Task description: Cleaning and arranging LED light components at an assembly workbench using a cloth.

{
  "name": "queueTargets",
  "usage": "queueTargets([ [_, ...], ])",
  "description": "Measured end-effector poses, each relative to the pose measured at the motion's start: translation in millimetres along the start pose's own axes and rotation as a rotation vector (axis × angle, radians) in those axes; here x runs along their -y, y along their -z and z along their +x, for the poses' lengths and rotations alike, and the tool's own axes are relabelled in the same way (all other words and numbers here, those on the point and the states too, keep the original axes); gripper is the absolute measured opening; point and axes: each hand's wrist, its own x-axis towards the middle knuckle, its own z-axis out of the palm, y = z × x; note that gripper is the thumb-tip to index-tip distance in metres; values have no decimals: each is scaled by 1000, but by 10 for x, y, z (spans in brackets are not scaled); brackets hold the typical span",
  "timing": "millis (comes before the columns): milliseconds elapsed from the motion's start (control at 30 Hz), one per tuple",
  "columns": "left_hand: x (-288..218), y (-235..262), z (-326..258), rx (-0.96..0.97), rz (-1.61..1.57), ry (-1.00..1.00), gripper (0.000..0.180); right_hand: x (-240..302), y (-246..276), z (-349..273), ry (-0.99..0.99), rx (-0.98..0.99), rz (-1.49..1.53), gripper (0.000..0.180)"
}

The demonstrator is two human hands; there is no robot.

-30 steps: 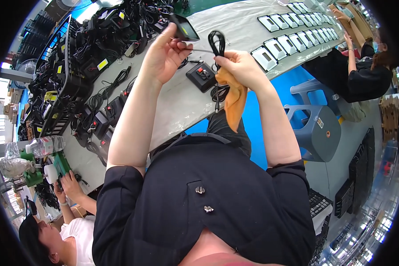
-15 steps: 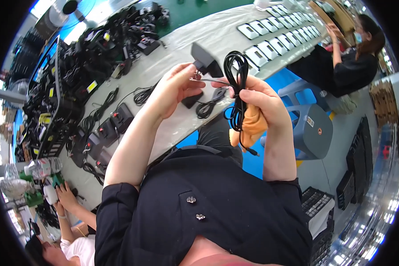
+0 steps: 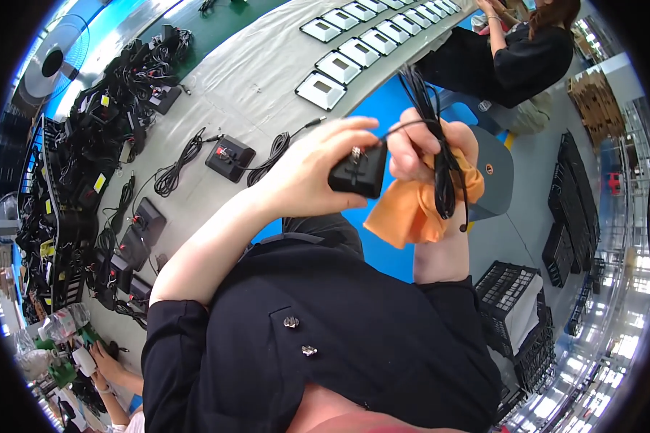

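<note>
My left hand [image 3: 305,167] is closed round a black box-shaped device [image 3: 361,175], thumb below and fingers above. A small metal fitting shows on its face. A cable runs from the device to my right hand [image 3: 412,148]. That hand grips a bundled black cable [image 3: 446,189], whose loops hang down in front of the palm, together with an orange cloth [image 3: 397,215] draped beneath the fingers. On the table beyond my left wrist lies a similar black device [image 3: 229,157] with red on top, and a coiled cable [image 3: 271,160] beside it.
More black devices [image 3: 146,222] with cables lie along the table's left part. A large heap of them [image 3: 133,94] stands behind, next to a black crate [image 3: 61,252]. White-and-black panels [image 3: 339,67] line the table's far end. A co-worker [image 3: 523,68] sits at far right; another's hands [image 3: 108,368] are at lower left.
The black device has come lower and turned, its fitting now facing up. My right hand has shifted slightly right with the cable, and the cloth hangs more spread. The whole view has swung round.
</note>
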Motion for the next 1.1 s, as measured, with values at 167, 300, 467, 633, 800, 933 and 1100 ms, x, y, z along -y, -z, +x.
queueTargets([
  [167,-13,-83,-10,144,205,133,68,100,110,-219,18,-209,-171,25],
  [300,488,-97,205,-379,551,302,62,62,10,-117,-23,-561,-435,21],
  [467,971,-281,543,-447,664,477,65,150,632,57,-95,-624,-425,18],
  [633,1191,-413,611,-428,674,542,64,135,825,168,-92,-772,-378,17],
  [800,1309,-454,593,-415,724,545,61,73,1002,177,-112,-750,-384,16],
  [933,1317,-411,600,-397,769,519,62,51,978,198,-126,-770,-379,16],
  [1100,1282,-382,580,-357,802,577,62,13,957,212,-136,-782,-380,16],
])
